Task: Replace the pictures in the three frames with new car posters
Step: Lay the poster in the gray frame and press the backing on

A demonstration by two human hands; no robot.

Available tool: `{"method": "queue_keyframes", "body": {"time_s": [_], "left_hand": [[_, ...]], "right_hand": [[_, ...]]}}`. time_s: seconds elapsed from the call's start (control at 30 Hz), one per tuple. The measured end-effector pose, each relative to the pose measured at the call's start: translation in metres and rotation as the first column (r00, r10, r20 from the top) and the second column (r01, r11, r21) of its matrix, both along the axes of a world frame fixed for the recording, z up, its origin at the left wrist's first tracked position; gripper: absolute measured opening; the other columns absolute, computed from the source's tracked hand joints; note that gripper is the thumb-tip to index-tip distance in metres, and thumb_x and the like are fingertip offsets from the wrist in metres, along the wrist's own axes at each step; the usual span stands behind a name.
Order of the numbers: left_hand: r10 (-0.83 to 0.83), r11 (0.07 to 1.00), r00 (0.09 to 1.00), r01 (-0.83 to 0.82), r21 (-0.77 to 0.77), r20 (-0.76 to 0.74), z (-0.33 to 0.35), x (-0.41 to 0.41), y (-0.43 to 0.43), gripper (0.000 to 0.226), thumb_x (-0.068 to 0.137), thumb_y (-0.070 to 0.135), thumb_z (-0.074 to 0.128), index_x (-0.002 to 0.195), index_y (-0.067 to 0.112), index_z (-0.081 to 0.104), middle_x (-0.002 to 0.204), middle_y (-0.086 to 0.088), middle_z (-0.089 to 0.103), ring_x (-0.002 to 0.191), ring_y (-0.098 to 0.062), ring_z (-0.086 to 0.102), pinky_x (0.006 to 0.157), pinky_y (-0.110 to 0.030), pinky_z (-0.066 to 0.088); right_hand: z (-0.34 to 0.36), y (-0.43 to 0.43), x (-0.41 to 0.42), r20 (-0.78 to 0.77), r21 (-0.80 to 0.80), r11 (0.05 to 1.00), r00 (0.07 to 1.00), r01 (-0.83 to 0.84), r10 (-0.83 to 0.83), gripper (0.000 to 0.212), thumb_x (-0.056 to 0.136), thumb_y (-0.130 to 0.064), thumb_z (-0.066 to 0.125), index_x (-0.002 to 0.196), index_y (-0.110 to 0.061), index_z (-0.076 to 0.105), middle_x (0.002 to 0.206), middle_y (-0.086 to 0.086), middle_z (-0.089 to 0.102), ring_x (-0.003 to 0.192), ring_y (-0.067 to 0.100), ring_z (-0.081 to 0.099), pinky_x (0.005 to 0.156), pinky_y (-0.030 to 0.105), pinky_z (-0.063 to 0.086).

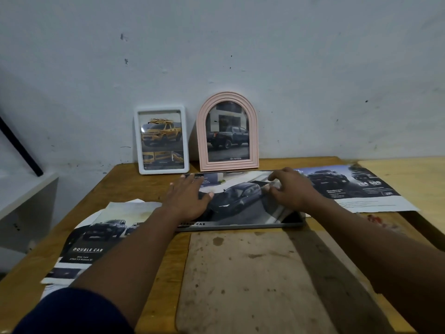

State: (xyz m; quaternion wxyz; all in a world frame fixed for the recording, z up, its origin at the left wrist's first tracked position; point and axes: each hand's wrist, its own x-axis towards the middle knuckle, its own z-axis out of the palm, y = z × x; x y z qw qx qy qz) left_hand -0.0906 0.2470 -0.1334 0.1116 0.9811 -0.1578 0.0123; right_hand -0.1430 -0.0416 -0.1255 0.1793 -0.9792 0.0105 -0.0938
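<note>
Left hand (190,198) lies flat, palm down, fingers spread, and presses on the left part of the car poster (240,198). Right hand (289,189) is on the poster's right part with fingers bent; thumb and fingertips pinch the paper there. The sheet buckles under that hand, and its near right corner stands up off the frame. The poster shows a dark car seen from above on a grey road, with a line of print along the near edge. It lies in the grey frame (240,228), which is flat on the wooden table (134,179) straight ahead of me, long side toward me. My left arm ends in a dark blue sleeve (72,312) at the lower edge of view. Just this side of the grey frame lies a worn, stained brown board (240,273). To the left, partly under my left forearm, is a loose Double Cab poster (96,237) with dark pickups on it, its far edge curled up. To the right, beyond my right hand, a second loose sheet, the dark poster (349,186), lies flat with white numbers on it. Behind the grey frame two frames stand upright against the wall, side by side. The white frame (160,171) on the left holds a picture of a yellow pickup. The pink arched frame (203,141) on the right holds one of a dark pickup by a building. Far left, off the table, there is a white shelf (29,189), and a black rod (19,145) leans above it.
</note>
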Motion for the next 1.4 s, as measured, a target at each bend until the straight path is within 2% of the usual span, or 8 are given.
{"method": "queue_keyframes", "body": {"time_s": [0.13,0.27,0.6,0.73,0.83,1.0,1.2,1.4], "left_hand": [[-0.042,0.999,0.999,0.043,-0.025,0.028,0.004,-0.022,-0.008,0.065,0.101,0.056,0.046,0.157,0.026,0.032,0.165,-0.003,0.029,0.152,-0.027,0.022,0.121,-0.052,0.018],[-0.057,0.998,0.998,0.057,0.001,0.019,-0.004,-0.050,-0.014,0.068,0.101,0.058,0.042,0.158,0.023,0.029,0.165,-0.007,0.026,0.153,-0.029,0.020,0.123,-0.052,0.019],[-0.002,1.000,1.000,0.003,-0.026,0.029,-0.025,-0.112,-0.012,0.070,0.102,0.062,0.031,0.162,0.028,0.016,0.171,-0.004,0.006,0.157,-0.027,-0.001,0.125,-0.050,0.007],[0.019,1.000,0.998,-0.017,-0.020,0.063,-0.030,-0.122,-0.005,0.069,0.103,0.061,0.030,0.162,0.029,0.016,0.171,-0.004,0.005,0.157,-0.026,0.000,0.125,-0.050,0.007],[0.021,0.998,0.996,-0.016,-0.062,0.085,-0.031,-0.123,-0.001,0.068,0.103,0.060,0.030,0.161,0.029,0.017,0.170,-0.004,0.010,0.157,-0.026,0.004,0.125,-0.050,0.011],[0.033,0.978,0.977,0.012,-0.210,0.210,-0.013,-0.123,0.004,0.064,0.102,0.056,0.037,0.157,0.025,0.030,0.161,-0.002,0.033,0.145,-0.023,0.033,0.117,-0.045,0.033],[0.127,0.935,0.963,-0.036,-0.352,0.239,0.008,-0.109,0.007,0.057,0.103,0.051,0.043,0.155,0.030,0.032,0.158,-0.002,0.033,0.141,-0.024,0.039,0.109,-0.045,0.041],[0.123,0.928,0.974,-0.045,-0.369,0.191,0.007,-0.077,0.017,0.052,0.102,0.042,0.051,0.150,0.026,0.041,0.152,0.001,0.042,0.133,-0.021,0.046,0.106,-0.040,0.043]], "right_hand": [[0.005,-0.016,-0.030,0.118,-0.037,0.999,0.993,0.011,-0.007,0.020,0.090,-0.037,0.060,0.103,-0.022,0.063,0.102,0.003,0.063,0.098,0.026,0.060,0.080,0.041,0.051],[-0.005,-0.028,-0.072,0.171,-0.090,0.995,0.985,0.054,-0.038,0.017,0.091,-0.039,0.059,0.098,-0.023,0.059,0.100,0.001,0.066,0.092,0.024,0.060,0.069,0.034,0.045],[-0.039,-0.015,-0.147,0.209,-0.284,0.949,0.975,0.134,-0.075,0.037,0.094,-0.052,0.041,0.112,-0.023,0.055,0.113,0.000,0.061,0.109,0.021,0.053,0.088,0.041,0.041],[-0.038,-0.012,-0.151,0.221,-0.252,0.960,0.973,0.120,-0.063,0.034,0.090,-0.054,0.037,0.104,-0.026,0.048,0.104,-0.001,0.057,0.099,0.021,0.050,0.086,0.041,0.037],[-0.033,-0.011,-0.153,0.265,-0.172,0.983,0.964,0.064,-0.016,0.030,0.089,-0.053,0.038,0.098,-0.025,0.043,0.093,0.000,0.048,0.087,0.022,0.047,0.072,0.036,0.038],[-0.011,-0.006,-0.147,0.401,-0.093,0.995,0.916,0.035,0.005,0.024,0.091,-0.043,0.053,0.093,-0.020,0.046,0.092,0.001,0.044,0.079,0.022,0.045,0.061,0.032,0.036],[0.014,0.003,-0.107,0.474,-0.020,0.999,0.880,0.030,-0.017,0.022,0.094,-0.040,0.055,0.094,-0.019,0.048,0.095,0.002,0.043,0.078,0.020,0.047,0.065,0.032,0.042],[0.023,-0.004,-0.041,0.348,-0.017,0.996,0.934,0.091,-0.080,0.022,0.095,-0.040,0.057,0.096,-0.018,0.051,0.099,0.004,0.048,0.088,0.020,0.049,0.075,0.037,0.049]]}}
